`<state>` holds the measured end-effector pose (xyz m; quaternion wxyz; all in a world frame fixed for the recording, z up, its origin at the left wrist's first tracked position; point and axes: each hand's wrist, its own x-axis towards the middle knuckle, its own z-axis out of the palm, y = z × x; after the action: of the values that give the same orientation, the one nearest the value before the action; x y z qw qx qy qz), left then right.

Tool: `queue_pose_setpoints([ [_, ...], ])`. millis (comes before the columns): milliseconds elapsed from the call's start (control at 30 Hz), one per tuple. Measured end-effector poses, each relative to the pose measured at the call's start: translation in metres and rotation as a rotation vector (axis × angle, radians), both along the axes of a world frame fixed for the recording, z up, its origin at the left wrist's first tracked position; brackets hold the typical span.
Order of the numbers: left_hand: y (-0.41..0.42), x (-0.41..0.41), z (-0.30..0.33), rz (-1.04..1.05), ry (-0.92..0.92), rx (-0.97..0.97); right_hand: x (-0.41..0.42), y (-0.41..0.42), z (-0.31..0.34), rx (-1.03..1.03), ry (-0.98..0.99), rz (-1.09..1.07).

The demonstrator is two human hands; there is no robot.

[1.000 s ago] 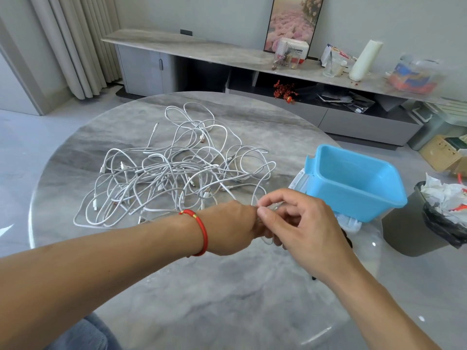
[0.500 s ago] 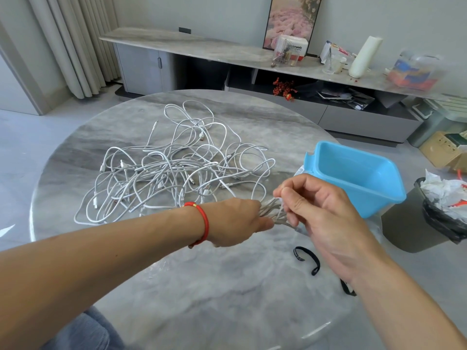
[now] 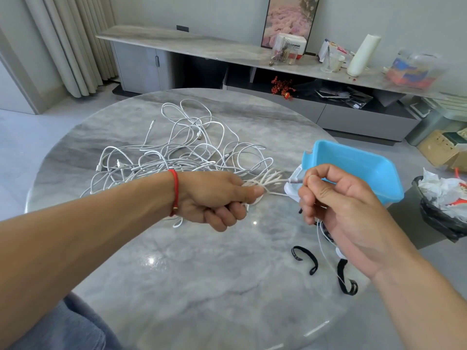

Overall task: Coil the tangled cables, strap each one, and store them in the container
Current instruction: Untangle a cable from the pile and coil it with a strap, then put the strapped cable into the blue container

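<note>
Left hand (image 3: 214, 198): my fingers clamp the coiled white cable (image 3: 262, 181).
Right hand (image 3: 336, 200): has drawn apart, pinching the cable's free end.
Meaning: coil nearly done; black strap (image 3: 304, 258) comes next.

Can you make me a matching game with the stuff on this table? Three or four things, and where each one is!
Things:
1. coiled white cable
2. blue container
3. black straps
4. tangled white cables

Places:
A. at the table's right edge
B. lying under the right hand's wrist
C. gripped by the left hand
D. heaped mid-table beyond the left arm

Pairs: 1-C, 2-A, 3-B, 4-D
</note>
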<state>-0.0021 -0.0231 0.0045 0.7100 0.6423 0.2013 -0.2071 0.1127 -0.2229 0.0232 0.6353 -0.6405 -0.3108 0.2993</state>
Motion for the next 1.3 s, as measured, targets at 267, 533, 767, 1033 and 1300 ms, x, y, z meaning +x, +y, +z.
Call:
queue_pose_setpoints([
  [267, 0.014, -0.004, 0.018, 0.107, -0.113, -0.311, 0.004, 0.001, -0.003, -0.113, -0.031, 0.042],
  [533, 0.001, -0.008, 0.029, 0.080, -0.118, -0.546, 0.007, 0.011, -0.020, -0.244, -0.153, 0.042],
  [767, -0.025, -0.006, 0.033, -0.077, -0.095, -0.642, 0.015, 0.008, -0.022, -0.326, -0.591, -0.078],
  [1033, -0.041, 0.084, 0.048, 0.131, -0.166, 0.022, 0.081, -0.023, -0.008, -0.114, -0.026, -0.415],
  [1300, -0.064, 0.211, 0.046, -0.121, -0.348, 1.157, 0.139, -0.030, -0.025, -0.260, -0.246, -0.743],
])
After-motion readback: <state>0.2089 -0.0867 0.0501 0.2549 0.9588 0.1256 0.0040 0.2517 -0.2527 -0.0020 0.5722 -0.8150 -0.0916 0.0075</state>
